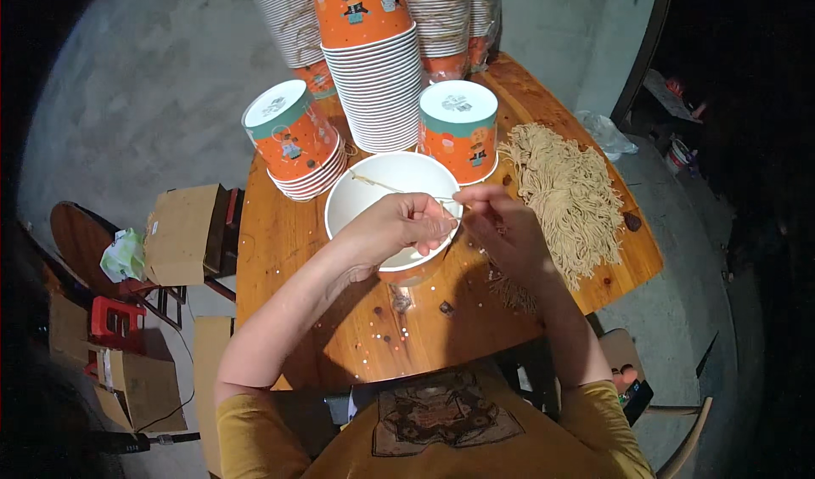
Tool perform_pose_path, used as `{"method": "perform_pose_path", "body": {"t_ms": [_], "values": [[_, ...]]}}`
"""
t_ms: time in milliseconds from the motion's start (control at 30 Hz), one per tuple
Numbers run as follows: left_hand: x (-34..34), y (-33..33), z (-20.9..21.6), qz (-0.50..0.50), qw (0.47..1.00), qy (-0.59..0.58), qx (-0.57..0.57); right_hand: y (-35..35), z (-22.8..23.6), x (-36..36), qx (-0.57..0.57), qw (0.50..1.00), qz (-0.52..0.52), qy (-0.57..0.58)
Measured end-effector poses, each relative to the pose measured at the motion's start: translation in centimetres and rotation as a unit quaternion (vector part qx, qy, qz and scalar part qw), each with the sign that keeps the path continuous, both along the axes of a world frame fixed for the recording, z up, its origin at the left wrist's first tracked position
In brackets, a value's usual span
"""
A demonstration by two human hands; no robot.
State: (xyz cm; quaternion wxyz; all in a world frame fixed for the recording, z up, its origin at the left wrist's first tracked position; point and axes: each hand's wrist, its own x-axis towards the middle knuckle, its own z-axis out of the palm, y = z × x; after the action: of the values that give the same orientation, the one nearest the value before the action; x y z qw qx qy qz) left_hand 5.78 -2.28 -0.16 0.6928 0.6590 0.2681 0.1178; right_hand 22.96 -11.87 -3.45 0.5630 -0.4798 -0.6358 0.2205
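A white-lined paper bucket (pixel 352 192) stands mouth up on the wooden table, close in front of me. A thin tan cord (pixel 373 182) runs across its opening to my hands. My left hand (pixel 407 224) is closed in a pinch on the cord over the near right part of the rim. Opposite it, my right hand (pixel 503 231) has its fingertips pinched at the same cord, just outside the rim. The fingers hide the exact spot where cord and rim meet. Right of my right hand lies a big heap of tan cords (pixel 564 203).
Behind the bucket rises a tall stack of orange buckets (pixel 373 97). A shorter upside-down stack (pixel 293 143) is at left, and an upside-down bucket (pixel 458 131) at right. White specks dot the wooden table (pixel 289 335). Cardboard boxes (pixel 182 233) and a red stool (pixel 117 322) stand left.
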Motion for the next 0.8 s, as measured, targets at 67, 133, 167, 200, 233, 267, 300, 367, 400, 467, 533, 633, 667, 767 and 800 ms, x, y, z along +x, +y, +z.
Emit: {"method": "perform_pose_path", "body": {"t_ms": [67,133,167,200,233,267,300,367,400,467,533,633,667,767,800], "values": [[0.2,-0.2,0.2,0.006,1.000,0.001,0.013,0.2,0.4,-0.3,-0.017,0.999,0.016,0.033],[0.4,-0.2,0.4,0.012,1.000,0.001,0.020,0.7,0.5,-0.4,-0.034,0.998,-0.025,-0.048],[0.4,-0.1,0.4,0.014,1.000,0.002,0.020,0.8,0.6,-0.5,-0.033,0.998,-0.024,-0.048],[0.5,0.0,0.3,0.016,1.000,0.004,0.022,0.9,0.6,-0.6,-0.059,0.998,-0.016,-0.013],[0.6,0.1,0.2,0.017,1.000,0.005,0.023,1.0,0.6,-0.7,-0.086,0.996,-0.010,0.022],[0.7,0.0,0.3,0.017,1.000,0.006,0.024,1.2,0.4,-0.7,-0.086,0.996,-0.009,0.023],[0.8,-0.2,0.4,0.027,0.999,0.003,0.024,1.4,-0.1,-0.7,-0.067,0.995,-0.007,0.069],[0.8,-0.4,0.7,0.033,0.999,0.001,0.023,1.3,-0.2,-0.7,-0.049,0.992,-0.009,0.115],[0.7,-0.4,0.9,0.027,0.999,0.007,0.020,1.0,0.2,-0.7,-0.067,0.986,0.001,0.154],[0.6,-0.2,0.9,0.023,1.000,0.012,0.017,0.7,0.6,-0.8,-0.085,0.978,0.013,0.191],[0.6,0.3,0.6,-0.004,1.000,0.017,-0.022,0.3,0.5,-0.9,-0.116,0.975,-0.009,0.189],[0.5,1.1,0.2,-0.017,0.988,0.011,-0.151,-0.1,0.0,-1.6,-0.083,0.981,-0.029,0.172],[0.5,1.2,0.3,-0.017,0.988,0.010,-0.151,-0.2,-0.4,-1.7,-0.084,0.981,-0.029,0.171],[0.4,1.4,0.6,-0.020,0.968,-0.018,-0.248,-0.2,-1.3,-2.1,-0.015,0.993,-0.012,0.113],[0.3,1.6,0.6,-0.023,0.961,-0.022,-0.274,-0.3,-1.2,-2.5,-0.026,0.992,-0.025,0.121]]}}
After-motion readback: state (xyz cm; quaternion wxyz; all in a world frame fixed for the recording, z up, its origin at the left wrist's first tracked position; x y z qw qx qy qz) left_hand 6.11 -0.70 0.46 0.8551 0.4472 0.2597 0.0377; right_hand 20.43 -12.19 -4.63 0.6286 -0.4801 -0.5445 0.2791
